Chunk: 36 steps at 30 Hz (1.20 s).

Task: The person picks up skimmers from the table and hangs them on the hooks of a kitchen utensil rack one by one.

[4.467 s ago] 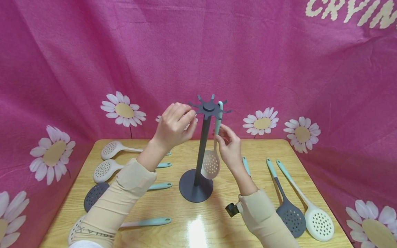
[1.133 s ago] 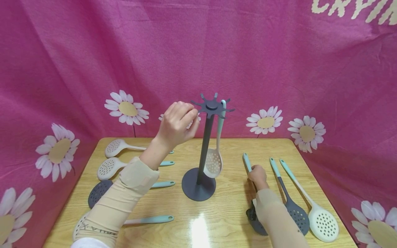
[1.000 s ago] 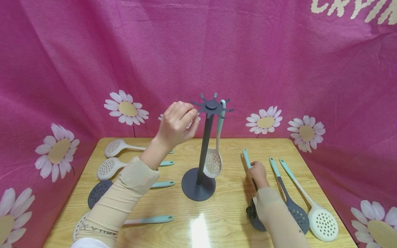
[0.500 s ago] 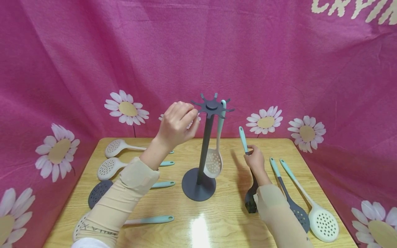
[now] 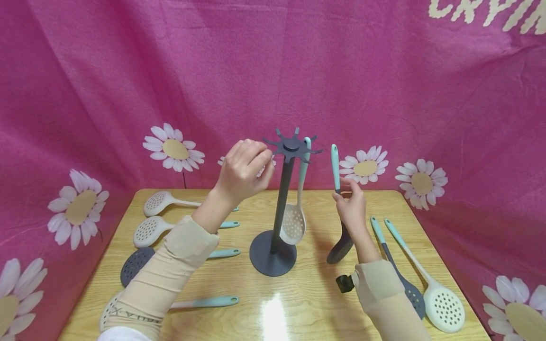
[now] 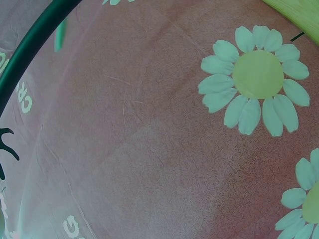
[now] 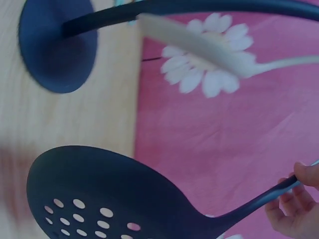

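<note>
A dark utensil stand [image 5: 279, 203] with a round base and a ring of hooks rises from the table. My left hand [image 5: 243, 168], fingers curled, is up at the hooks' left side and seems to pinch one; its fingertips are hidden. From a hook on the right hangs a pale skimmer [image 5: 294, 222] with a mint handle. To the right of the stand, my right hand [image 5: 351, 206] pinches a dark skimmer [image 7: 114, 189] by its shaft, just below the mint handle. This skimmer is upright, handle up, and off the table.
Several skimmers lie along the table's left side, among them a white skimmer [image 5: 147, 232] and a dark skimmer [image 5: 135, 265]. A dark skimmer [image 5: 411, 296] and a white skimmer [image 5: 445, 308] lie at the right. A pink flowered cloth [image 5: 362, 94] surrounds the table.
My right hand let go of the hanging pale skimmer, picked up the dark skimmer from the table and raised it upright. My left hand stays at the stand's hooks.
</note>
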### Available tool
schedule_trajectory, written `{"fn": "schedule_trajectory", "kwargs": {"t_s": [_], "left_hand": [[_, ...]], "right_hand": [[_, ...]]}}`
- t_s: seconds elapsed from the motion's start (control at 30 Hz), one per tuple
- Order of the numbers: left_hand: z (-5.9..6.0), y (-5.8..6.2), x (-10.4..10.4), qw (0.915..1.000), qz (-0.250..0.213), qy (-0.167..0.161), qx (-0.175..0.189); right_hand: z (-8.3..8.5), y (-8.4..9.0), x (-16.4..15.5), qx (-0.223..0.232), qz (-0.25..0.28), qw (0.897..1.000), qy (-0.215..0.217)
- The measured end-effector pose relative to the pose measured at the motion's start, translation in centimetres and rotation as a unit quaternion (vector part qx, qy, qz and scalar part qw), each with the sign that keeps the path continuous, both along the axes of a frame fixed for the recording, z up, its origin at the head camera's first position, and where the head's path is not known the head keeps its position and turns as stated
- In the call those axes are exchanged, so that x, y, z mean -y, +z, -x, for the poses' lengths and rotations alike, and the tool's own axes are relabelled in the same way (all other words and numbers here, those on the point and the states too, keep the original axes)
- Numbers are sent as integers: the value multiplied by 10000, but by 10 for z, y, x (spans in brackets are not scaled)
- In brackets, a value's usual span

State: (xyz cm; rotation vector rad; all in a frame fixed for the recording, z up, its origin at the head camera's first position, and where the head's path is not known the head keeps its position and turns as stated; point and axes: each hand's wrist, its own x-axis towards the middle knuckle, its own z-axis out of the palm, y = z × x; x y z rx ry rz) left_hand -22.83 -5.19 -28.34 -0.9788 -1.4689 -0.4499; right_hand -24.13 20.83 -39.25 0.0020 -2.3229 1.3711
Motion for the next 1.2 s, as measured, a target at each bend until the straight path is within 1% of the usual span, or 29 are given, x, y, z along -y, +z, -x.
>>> {"fn": "schedule_trajectory", "kwargs": {"t_s": [0.2, 0.33, 0.5, 0.63, 0.77, 1.07, 1.2], "left_hand": [[0, 0, 0, 10000, 9, 18, -1], [0, 0, 0, 10000, 0, 7, -2], [0, 0, 1, 10000, -11, 13, -12], [0, 0, 1, 10000, -3, 45, -19], [-1, 1, 0, 10000, 13, 61, -13], [-2, 1, 0, 10000, 2, 29, -5], [-2, 1, 0, 10000, -13, 18, 1]], "right_hand": [[-16, 26, 9, -382, 256, 9988, 166], [-25, 37, 12, -623, 383, 9968, 327], [-36, 47, 16, -647, 513, 9951, 545], [-43, 52, 18, -567, 605, 9937, 748], [-49, 54, 20, -528, 586, 9928, 900], [-59, 61, 27, -574, 714, 9895, 1117], [-63, 61, 28, -481, 723, 9893, 1173]]}}
